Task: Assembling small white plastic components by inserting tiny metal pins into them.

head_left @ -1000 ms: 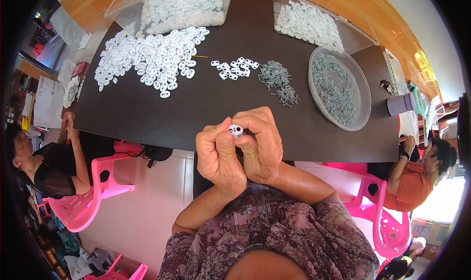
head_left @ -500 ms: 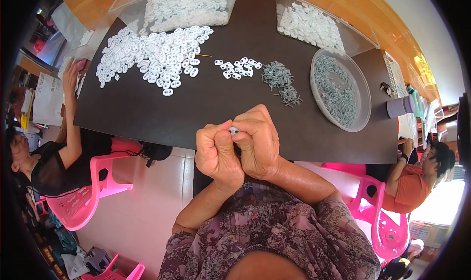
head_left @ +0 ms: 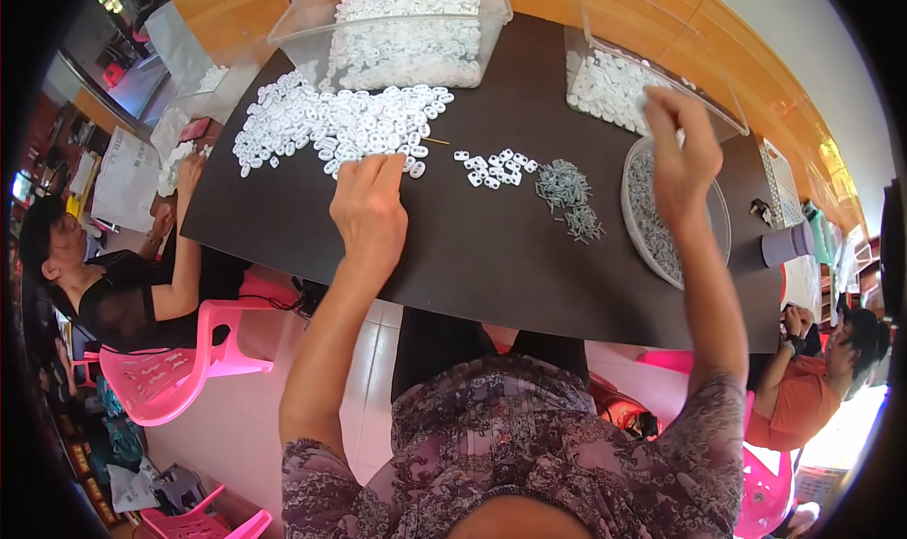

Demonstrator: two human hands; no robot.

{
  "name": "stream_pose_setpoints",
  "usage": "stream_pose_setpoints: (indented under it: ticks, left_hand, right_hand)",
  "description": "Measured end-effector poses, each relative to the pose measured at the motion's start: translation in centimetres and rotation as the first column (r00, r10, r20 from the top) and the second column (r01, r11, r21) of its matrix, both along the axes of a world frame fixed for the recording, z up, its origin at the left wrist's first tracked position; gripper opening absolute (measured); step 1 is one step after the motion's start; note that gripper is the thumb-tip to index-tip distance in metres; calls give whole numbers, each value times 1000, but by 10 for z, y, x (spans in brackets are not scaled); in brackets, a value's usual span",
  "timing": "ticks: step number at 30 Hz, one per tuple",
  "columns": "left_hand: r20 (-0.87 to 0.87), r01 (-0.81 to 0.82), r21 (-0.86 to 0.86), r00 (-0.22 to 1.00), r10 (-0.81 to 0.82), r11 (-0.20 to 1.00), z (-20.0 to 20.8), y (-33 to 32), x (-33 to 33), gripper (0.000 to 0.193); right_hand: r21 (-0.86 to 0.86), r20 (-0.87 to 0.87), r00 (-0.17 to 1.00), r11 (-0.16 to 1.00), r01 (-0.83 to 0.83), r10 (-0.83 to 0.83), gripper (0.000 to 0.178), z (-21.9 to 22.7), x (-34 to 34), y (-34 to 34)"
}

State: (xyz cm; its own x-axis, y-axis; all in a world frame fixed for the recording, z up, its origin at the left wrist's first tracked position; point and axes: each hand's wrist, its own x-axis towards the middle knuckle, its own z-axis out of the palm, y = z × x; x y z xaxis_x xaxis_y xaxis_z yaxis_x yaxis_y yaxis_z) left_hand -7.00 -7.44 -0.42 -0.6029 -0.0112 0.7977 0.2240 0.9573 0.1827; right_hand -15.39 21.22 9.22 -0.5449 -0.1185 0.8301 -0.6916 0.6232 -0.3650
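Note:
My left hand (head_left: 369,208) is at the near edge of a loose pile of white oval pieces with two holes (head_left: 331,123). Its fingers are bent down and close together over the pile, with the tips hidden, so what they pinch does not show. My right hand (head_left: 687,156) is raised over the far side of a round clear tub (head_left: 631,232) of small grey pins, in front of a clear bin (head_left: 570,90) holding white pieces. Its fingers are apart and slightly blurred, and I see nothing held in them.
Between the hands lie several small white two-holed plates (head_left: 494,169) and a heap of grey pins (head_left: 565,188). A large clear bin (head_left: 283,36) of white pieces stands behind the pile. A purple-grey cup (head_left: 787,244) is at the right edge. People sit left (head_left: 118,298) and right (head_left: 803,397).
My hands were together in front of me, pinching a small white piece. They have parted: the left went to the oval pile, the right out toward the far right bin. The view has shifted.

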Motion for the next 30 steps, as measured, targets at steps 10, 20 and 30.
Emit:
stream_pose_setpoints:
  ticks: [10,20,30]
  left_hand:
    - [175,144,138,970,-168,980,2,-17,-20,28]
    - [94,53,42,994,-57,998,-4,-18,-13,12]
    - [424,-51,-330,884,197,942,12,-4,-34,5]
  right_hand:
    - [306,-90,978,929,209,-190,11,14,-107,55]
    - [320,237,943,935,153,-235,17,17,-112,49]
    - [113,130,991,993,-45,30,9,18,-48,28]
